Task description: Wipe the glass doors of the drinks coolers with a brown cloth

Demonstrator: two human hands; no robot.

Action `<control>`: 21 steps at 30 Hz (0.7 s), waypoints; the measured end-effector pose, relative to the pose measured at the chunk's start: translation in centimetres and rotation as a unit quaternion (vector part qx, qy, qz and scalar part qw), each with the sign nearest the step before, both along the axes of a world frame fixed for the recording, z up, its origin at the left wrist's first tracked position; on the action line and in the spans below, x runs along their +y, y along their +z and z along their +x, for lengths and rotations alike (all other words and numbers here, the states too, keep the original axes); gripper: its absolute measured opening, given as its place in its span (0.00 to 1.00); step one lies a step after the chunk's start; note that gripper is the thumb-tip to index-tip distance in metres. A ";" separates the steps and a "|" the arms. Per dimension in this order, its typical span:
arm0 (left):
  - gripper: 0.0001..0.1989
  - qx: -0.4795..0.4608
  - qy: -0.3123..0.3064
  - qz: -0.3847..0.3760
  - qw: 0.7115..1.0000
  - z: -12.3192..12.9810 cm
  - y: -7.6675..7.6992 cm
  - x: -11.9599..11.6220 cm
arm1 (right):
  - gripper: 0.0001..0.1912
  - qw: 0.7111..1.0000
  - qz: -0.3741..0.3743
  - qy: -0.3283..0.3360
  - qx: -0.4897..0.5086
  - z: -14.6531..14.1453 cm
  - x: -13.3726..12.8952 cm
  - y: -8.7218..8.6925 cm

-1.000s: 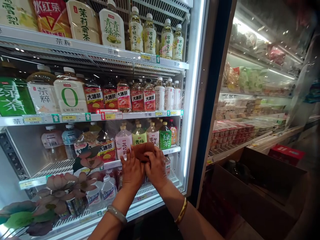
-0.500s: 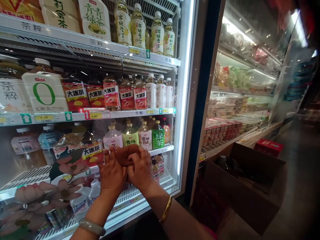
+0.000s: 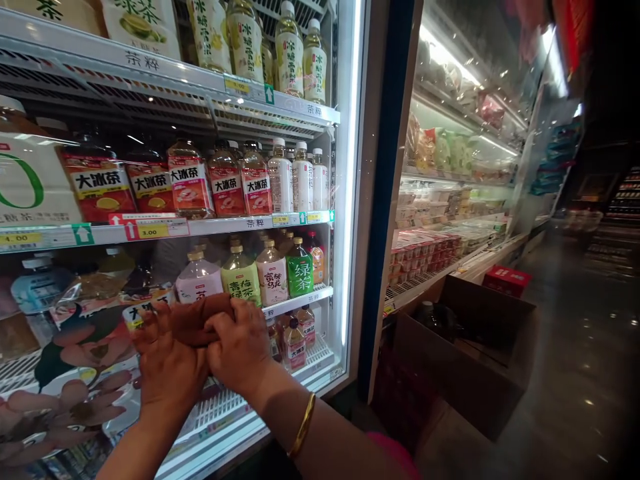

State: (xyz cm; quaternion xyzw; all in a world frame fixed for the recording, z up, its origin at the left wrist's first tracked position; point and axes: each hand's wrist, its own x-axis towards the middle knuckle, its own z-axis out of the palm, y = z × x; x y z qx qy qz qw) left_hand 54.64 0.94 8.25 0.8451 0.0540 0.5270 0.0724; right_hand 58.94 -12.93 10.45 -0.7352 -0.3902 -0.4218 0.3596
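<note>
A brown cloth [image 3: 197, 319] lies bunched against the glass door of a lit drinks cooler. My right hand [image 3: 241, 350] has its fingers curled over the cloth's right side. Beside it, my left hand [image 3: 173, 370] rests with fingers spread toward the glass, next to the cloth's left edge; whether it also pins some cloth is hard to make out. Behind the glass, just past my hands, stand a pale purple-label bottle [image 3: 198, 280], a yellow-green one [image 3: 242, 277] and a green-label one [image 3: 301, 270].
Flower decals [image 3: 75, 400] cover the glass at lower left. The door's bright frame [image 3: 353, 200] runs up the right side. Beyond it are an open chiller with stacked cups [image 3: 425, 257], a cardboard box [image 3: 465, 373] on the floor and a red box [image 3: 506, 280].
Both hands and the cloth have shifted left across the glass relative to the shelves. My view has turned slightly right, showing more of the aisle. The hands' hold looks the same.
</note>
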 end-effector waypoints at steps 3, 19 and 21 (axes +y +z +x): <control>0.38 -0.007 0.020 0.046 0.999 -0.4 -0.1 -1.1 | 0.06 0.999 -0.024 -0.022 -0.012 1.3 -1.6 0.5; 0.34 0.019 0.046 0.042 0.998 -0.2 -1.1 -1.1 | 0.07 0.997 0.054 -0.026 0.046 0.8 -0.6 1.6; 0.32 0.028 0.033 0.038 0.998 0.1 -1.1 -1.4 | 0.10 0.994 0.094 -0.036 0.051 0.8 -0.5 1.6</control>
